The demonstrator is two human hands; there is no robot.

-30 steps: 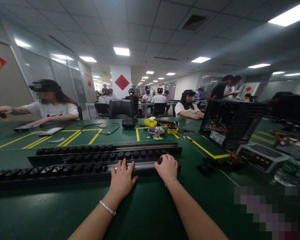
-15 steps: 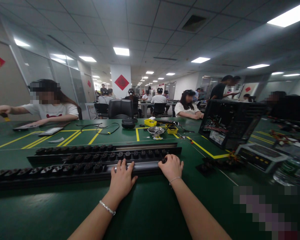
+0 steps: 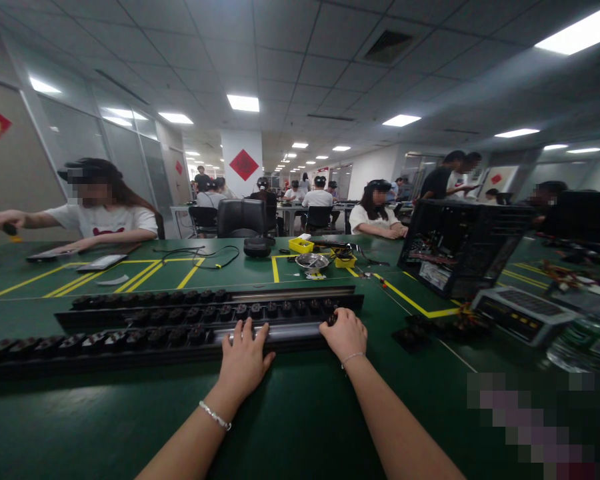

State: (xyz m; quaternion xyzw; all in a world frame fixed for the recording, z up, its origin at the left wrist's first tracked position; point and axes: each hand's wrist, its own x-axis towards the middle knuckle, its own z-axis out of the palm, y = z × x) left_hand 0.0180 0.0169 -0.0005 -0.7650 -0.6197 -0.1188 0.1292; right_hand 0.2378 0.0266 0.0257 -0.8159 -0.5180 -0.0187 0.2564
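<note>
The front black rail (image 3: 295, 333) lies lengthwise across the green table, with a row of round black socket-like modules (image 3: 157, 338) on its left part and a bare, shiny channel on its right part. My left hand (image 3: 243, 360) rests with spread fingers on this rail, just right of the last module in the row. At the rail's right end, my right hand (image 3: 349, 337) pinches a small round black module (image 3: 332, 320), mostly covered by the fingers. Behind it lies a second rail (image 3: 347, 303) carrying more modules, and a third rail (image 3: 300, 291) stands farther back.
An open computer case (image 3: 480, 247), a power supply unit (image 3: 523, 313) and a water bottle (image 3: 587, 340) stand to the right. A metal bowl (image 3: 312, 263) and yellow bins (image 3: 301, 246) sit beyond the rails. A co-worker (image 3: 105, 207) sits across at left.
My right hand has shifted very slightly to the right with the module in its fingers. My left hand has stayed in place.
</note>
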